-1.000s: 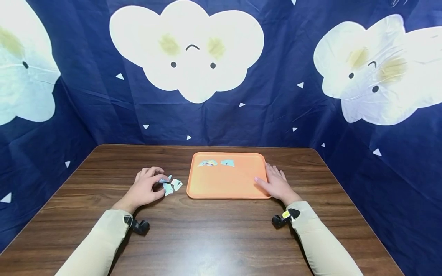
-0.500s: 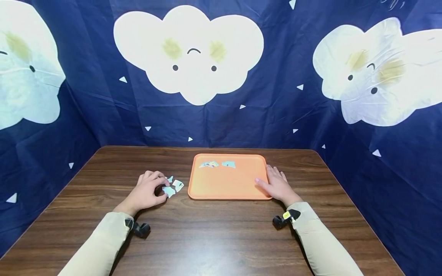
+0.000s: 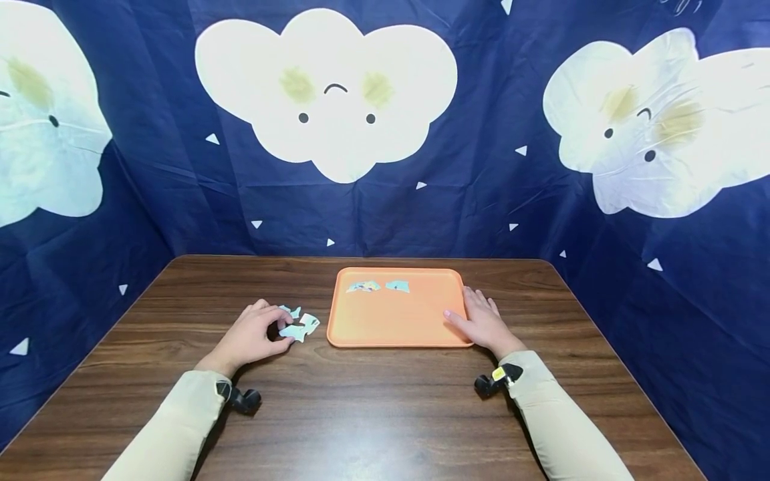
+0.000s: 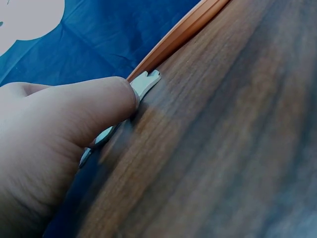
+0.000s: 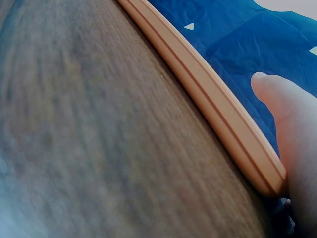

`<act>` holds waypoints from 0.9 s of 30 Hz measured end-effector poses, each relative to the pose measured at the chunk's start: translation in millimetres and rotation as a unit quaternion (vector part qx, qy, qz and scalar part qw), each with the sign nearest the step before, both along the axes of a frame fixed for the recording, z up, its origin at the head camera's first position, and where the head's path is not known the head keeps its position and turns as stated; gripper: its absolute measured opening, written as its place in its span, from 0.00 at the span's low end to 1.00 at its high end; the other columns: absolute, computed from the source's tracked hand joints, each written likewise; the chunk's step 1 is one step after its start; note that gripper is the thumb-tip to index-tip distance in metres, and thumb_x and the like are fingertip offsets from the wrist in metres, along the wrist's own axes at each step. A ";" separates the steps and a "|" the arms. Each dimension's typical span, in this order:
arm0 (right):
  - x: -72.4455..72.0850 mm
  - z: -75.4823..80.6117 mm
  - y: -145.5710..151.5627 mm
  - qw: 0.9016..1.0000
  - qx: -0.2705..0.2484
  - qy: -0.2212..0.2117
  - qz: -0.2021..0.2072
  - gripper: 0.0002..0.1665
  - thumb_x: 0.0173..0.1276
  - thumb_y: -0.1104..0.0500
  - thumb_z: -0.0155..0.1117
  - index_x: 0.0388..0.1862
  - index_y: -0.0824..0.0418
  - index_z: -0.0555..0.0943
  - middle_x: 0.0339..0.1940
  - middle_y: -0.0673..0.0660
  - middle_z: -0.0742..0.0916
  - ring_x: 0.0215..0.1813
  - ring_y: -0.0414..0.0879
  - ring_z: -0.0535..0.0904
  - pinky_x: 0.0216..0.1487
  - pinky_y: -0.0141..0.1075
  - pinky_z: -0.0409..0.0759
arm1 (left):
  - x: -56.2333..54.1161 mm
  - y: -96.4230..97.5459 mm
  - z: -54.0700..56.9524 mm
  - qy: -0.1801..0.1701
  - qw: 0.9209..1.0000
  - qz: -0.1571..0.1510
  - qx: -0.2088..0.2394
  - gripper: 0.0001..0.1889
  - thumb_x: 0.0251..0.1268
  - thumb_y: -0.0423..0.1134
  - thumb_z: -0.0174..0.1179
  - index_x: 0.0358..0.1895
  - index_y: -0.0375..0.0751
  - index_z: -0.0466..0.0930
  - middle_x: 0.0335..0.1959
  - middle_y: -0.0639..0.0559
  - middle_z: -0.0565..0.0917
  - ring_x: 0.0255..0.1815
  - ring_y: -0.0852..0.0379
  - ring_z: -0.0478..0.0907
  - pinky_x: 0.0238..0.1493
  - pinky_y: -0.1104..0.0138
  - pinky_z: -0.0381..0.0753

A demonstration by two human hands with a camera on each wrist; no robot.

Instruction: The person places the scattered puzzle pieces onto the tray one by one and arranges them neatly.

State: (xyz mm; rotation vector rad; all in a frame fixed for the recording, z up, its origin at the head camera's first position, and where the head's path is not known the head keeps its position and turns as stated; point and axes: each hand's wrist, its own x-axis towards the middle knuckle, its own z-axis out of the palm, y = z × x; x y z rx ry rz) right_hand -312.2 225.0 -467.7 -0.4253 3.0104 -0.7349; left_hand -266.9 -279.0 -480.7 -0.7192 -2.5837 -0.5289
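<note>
In the head view my left hand (image 3: 251, 339) bends over a small group of puzzle pieces left of the tray. Its thumb and fingers pinch a pale blue puzzle piece (image 3: 293, 333), and the thumb lies along a piece's edge (image 4: 144, 84) in the left wrist view. A white piece with a dark mark (image 3: 309, 323) lies against the pinched one. Behind them is another light blue piece (image 3: 295, 312), partly covered by the fingers. My right hand (image 3: 484, 323) rests at the right side of the orange tray (image 3: 397, 317), its thumb straight over the rim.
On the tray's far part lie a multicoloured piece or cluster (image 3: 364, 286) and a single blue piece (image 3: 397, 286). A wooden table (image 3: 373, 407) carries everything. Dark blue cloth (image 3: 481, 214) with white clouds hangs around its back and sides.
The left fingers have drawn back slightly, baring more of the far blue piece. The pale blue piece has turned a little and now meets the white one. The right hand has stayed on the tray.
</note>
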 end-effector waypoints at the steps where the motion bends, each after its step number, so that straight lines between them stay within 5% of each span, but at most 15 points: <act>1: 0.0 0.1 -0.2 1.000 0.001 -0.001 0.000 0.58 0.73 0.29 0.48 0.81 0.70 0.48 0.81 0.68 0.57 0.82 0.65 0.45 0.77 0.62 0.39 | 0.1 0.0 0.1 0.000 1.000 -0.005 0.000 0.16 0.43 0.48 0.77 0.35 0.54 0.81 0.26 0.67 0.74 0.34 0.62 0.64 0.41 0.60 0.63; 14: -2.0 -1.7 1.1 1.000 -0.006 0.006 0.006 0.59 0.72 0.27 0.47 0.81 0.69 0.48 0.81 0.68 0.57 0.82 0.66 0.45 0.76 0.63 0.38 | -0.6 0.6 6.4 0.011 0.998 -0.044 -0.034 0.11 0.48 0.46 0.75 0.35 0.54 0.85 0.28 0.67 0.77 0.35 0.63 0.65 0.39 0.62 0.66; 20: -3.4 -2.8 1.8 1.000 -0.005 0.005 0.007 0.60 0.72 0.26 0.46 0.81 0.69 0.48 0.81 0.68 0.57 0.82 0.66 0.45 0.77 0.62 0.38 | 0.5 1.3 20.1 -0.035 0.996 -0.040 -0.077 0.11 0.50 0.43 0.74 0.39 0.52 0.89 0.34 0.67 0.82 0.37 0.61 0.70 0.40 0.59 0.69; 27: -3.2 -3.0 1.2 1.000 -0.004 0.008 0.005 0.59 0.72 0.27 0.47 0.81 0.70 0.49 0.81 0.69 0.58 0.82 0.66 0.46 0.77 0.62 0.38 | 0.1 4.6 27.0 -0.072 0.993 -0.019 -0.095 0.10 0.45 0.42 0.73 0.34 0.55 0.86 0.29 0.70 0.79 0.37 0.61 0.69 0.41 0.60 0.68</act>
